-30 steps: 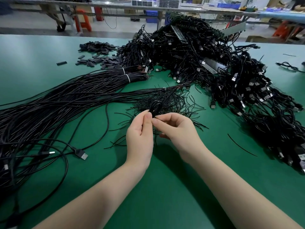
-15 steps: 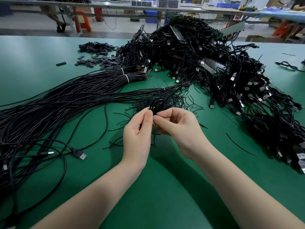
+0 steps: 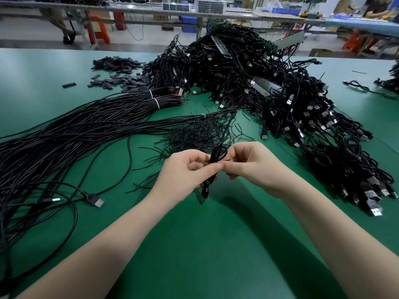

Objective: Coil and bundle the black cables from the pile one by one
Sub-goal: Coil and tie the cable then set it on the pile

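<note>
At frame centre, both hands, left [image 3: 185, 171] and right [image 3: 252, 167], pinch a coiled black cable [image 3: 216, 160], its plug hanging, above a green table [image 3: 216, 244] in a workshop.

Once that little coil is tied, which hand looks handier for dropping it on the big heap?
Probably the right hand: the heap of coiled cables lies on its side of the table, while the left hand sits nearer the straight cables. Both grip the coil.

Head view, forward-down over hands [image 3: 216, 167]
</note>
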A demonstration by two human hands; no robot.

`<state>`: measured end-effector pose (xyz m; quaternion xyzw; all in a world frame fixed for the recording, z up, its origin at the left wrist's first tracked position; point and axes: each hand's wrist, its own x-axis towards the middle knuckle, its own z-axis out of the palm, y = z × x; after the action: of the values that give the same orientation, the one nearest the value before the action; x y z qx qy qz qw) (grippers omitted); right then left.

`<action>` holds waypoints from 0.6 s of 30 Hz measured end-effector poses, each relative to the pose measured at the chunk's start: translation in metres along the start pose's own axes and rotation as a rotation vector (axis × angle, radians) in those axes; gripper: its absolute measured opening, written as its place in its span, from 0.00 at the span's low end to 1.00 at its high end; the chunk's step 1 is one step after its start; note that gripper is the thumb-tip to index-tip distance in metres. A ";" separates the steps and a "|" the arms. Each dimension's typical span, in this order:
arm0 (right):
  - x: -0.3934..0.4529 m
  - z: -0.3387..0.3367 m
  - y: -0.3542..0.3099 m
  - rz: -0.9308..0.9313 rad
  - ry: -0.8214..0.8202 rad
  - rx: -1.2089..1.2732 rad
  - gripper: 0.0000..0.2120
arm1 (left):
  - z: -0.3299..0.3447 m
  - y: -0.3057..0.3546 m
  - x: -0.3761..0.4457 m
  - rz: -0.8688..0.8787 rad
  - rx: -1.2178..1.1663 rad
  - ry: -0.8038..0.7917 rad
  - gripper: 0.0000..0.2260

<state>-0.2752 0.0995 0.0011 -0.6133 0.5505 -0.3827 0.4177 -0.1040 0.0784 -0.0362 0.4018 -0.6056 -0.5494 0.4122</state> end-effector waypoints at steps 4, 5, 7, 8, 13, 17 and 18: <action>-0.006 0.004 -0.006 -0.007 0.127 -0.018 0.05 | 0.011 0.004 -0.004 -0.033 -0.162 0.047 0.05; -0.007 0.007 -0.007 0.024 0.164 0.042 0.05 | 0.013 0.005 -0.004 -0.040 -0.201 0.062 0.06; -0.011 0.016 -0.008 0.137 0.176 0.255 0.07 | 0.014 0.006 -0.005 -0.047 -0.255 0.084 0.07; -0.013 0.020 -0.008 0.186 0.179 0.344 0.07 | 0.014 0.005 -0.005 -0.049 -0.262 0.090 0.07; -0.018 0.035 -0.001 0.005 0.397 0.045 0.09 | 0.013 0.004 -0.007 -0.095 -0.314 0.079 0.07; -0.022 0.030 0.005 -0.327 0.422 -0.355 0.07 | 0.012 0.006 -0.007 -0.150 -0.279 0.041 0.08; -0.022 0.027 0.007 -0.392 0.410 -0.420 0.06 | 0.012 0.006 -0.007 -0.158 -0.284 0.040 0.08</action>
<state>-0.2549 0.1237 -0.0154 -0.6903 0.5612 -0.4491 0.0819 -0.1128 0.0888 -0.0311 0.3965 -0.4802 -0.6521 0.4323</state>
